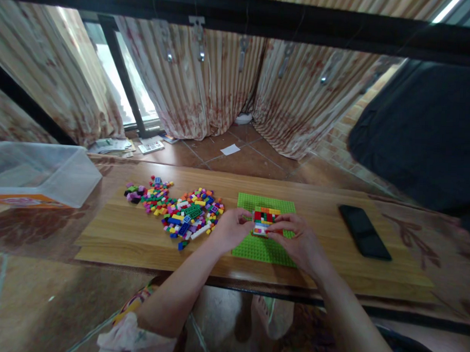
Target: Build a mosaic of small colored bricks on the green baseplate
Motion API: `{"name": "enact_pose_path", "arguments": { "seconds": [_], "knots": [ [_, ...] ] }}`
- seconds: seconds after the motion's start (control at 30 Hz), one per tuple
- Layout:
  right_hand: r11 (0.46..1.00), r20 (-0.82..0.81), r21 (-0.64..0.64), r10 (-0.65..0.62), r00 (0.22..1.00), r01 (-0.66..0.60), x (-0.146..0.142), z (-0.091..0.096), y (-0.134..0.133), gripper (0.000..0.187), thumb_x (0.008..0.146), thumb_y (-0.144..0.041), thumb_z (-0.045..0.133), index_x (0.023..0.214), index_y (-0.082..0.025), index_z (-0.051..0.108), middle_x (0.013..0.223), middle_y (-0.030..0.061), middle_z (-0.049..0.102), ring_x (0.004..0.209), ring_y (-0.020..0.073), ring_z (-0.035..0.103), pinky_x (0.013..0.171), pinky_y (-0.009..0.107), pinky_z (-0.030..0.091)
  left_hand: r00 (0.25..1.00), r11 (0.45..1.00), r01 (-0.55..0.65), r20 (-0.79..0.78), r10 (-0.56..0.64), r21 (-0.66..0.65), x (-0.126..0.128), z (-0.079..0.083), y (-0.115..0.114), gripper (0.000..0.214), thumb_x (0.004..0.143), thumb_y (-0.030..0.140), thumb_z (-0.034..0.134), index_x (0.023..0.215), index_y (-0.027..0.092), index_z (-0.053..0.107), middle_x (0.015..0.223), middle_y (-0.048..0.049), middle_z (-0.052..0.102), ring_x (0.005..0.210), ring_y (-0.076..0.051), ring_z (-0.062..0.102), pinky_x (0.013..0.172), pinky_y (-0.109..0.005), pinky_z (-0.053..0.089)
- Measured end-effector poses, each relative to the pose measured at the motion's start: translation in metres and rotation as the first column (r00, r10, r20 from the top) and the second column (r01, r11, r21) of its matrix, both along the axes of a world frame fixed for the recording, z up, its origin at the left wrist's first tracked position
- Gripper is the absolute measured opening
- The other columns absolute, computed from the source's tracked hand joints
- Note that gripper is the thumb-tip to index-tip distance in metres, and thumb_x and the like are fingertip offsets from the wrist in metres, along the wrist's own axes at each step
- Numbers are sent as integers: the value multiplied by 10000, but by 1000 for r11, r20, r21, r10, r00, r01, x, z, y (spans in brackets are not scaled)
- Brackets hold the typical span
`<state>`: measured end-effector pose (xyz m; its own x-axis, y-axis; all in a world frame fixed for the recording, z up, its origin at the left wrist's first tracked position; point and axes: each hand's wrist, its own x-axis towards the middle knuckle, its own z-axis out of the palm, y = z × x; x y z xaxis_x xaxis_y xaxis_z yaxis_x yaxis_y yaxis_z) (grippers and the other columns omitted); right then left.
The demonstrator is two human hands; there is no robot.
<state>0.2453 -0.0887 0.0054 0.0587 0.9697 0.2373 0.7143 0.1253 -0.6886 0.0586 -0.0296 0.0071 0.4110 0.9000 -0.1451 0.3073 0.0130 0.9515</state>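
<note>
A small block of stacked toy bricks (264, 216), with red, white, yellow, orange and green pieces, sits over a bright green studded baseplate (265, 254). My left hand (233, 231) grips its left side with thumb and fingers bent. From the right, my right hand (300, 242) closes on its right side, the thumb and index tip at the front corner. My fingers hide part of the build's right side. Whether a loose brick is pinched in the right fingertips, I cannot tell. To the left of my left hand spreads a pile of loose multicoloured bricks (193, 211).
A black phone (364, 232) lies to the right on the wooden board (324, 266). At the far left stands a clear plastic bin (71, 175) with an orange label. Behind are striped curtains (215, 88), papers (112, 147) and a tiled floor. A dark bar crosses the top.
</note>
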Motion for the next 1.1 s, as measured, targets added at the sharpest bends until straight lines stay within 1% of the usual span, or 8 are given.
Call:
{"name": "enact_pose_path", "arguments": {
  "seconds": [0.13, 0.23, 0.4, 0.5, 0.7, 0.93, 1.03, 1.1],
  "knots": [
    [999, -10, 42, -17, 1000, 17, -1, -5, 1, 72, 724, -369, 737, 738, -302, 756, 949, 29, 616, 920, 215, 576, 857, 416, 451, 999, 1000, -4, -32, 4, 23, 4, -6, -1, 251, 739, 228, 607, 956, 124, 678, 648, -6, 638, 593, -128, 551, 538, -216, 384],
    [996, -43, 71, -49, 998, 52, -5, -7, 0, 92, 728, -382, 732, 713, -293, 751, 944, 35, 607, 925, 220, 567, 855, 419, 452, 999, 1000, -2, -41, 3, 25, 4, -10, 0, 253, 734, 223, 616, 961, 131, 680, 667, -15, 653, 623, -138, 574, 577, -226, 412],
    [995, -90, 82, -57, 994, 64, -7, -11, 0, 133, 732, -409, 725, 707, -280, 745, 959, 41, 606, 923, 220, 573, 859, 420, 457, 998, 999, 1, -62, 2, 45, 4, -10, -1, 271, 744, 228, 611, 991, 134, 674, 698, -28, 672, 633, -148, 592, 574, -234, 419],
    [994, -81, 78, -68, 994, 74, -7, -13, 0, 132, 745, -399, 714, 708, -275, 744, 965, 45, 605, 927, 224, 577, 858, 424, 453, 996, 998, -1, -90, 6, 64, 5, -11, -2, 286, 749, 247, 614, 1004, 130, 670, 725, -38, 684, 652, -160, 609, 579, -243, 433],
    [992, -16, 108, -64, 998, 65, -8, -9, -2, 87, 752, -329, 709, 692, -272, 737, 963, 49, 610, 943, 236, 571, 845, 419, 449, 996, 999, -22, -85, 26, 48, 8, -12, -4, 304, 735, 236, 644, 1019, 126, 658, 773, -53, 698, 708, -175, 640, 635, -260, 471],
    [991, 101, 131, -42, 994, 29, -13, -6, -4, 95, 771, -243, 679, 696, -274, 728, 959, 54, 612, 929, 237, 566, 830, 431, 464, 993, 998, -40, -113, 46, 51, 11, -11, -5, 304, 722, 213, 658, 1015, 133, 656, 762, -42, 691, 704, -169, 632, 629, -255, 463],
    [991, 80, 130, -49, 996, 38, -13, -5, -4, 75, 763, -256, 688, 709, -278, 735, 962, 56, 618, 938, 240, 577, 842, 440, 466, 992, 997, -50, -112, 56, 55, 11, -13, -5, 309, 727, 229, 652, 1021, 133, 659, 760, -41, 691, 698, -165, 626, 624, -250, 459],
    [992, 20, 122, -36, 999, 33, -9, -2, -3, 43, 747, -302, 710, 757, -281, 747, 977, 56, 628, 946, 238, 592, 860, 442, 467, 992, 997, -51, -110, 58, 59, 10, -13, -6, 321, 735, 247, 648, 1033, 128, 659, 771, -48, 693, 710, -168, 628, 623, -250, 458]
  ]
}}
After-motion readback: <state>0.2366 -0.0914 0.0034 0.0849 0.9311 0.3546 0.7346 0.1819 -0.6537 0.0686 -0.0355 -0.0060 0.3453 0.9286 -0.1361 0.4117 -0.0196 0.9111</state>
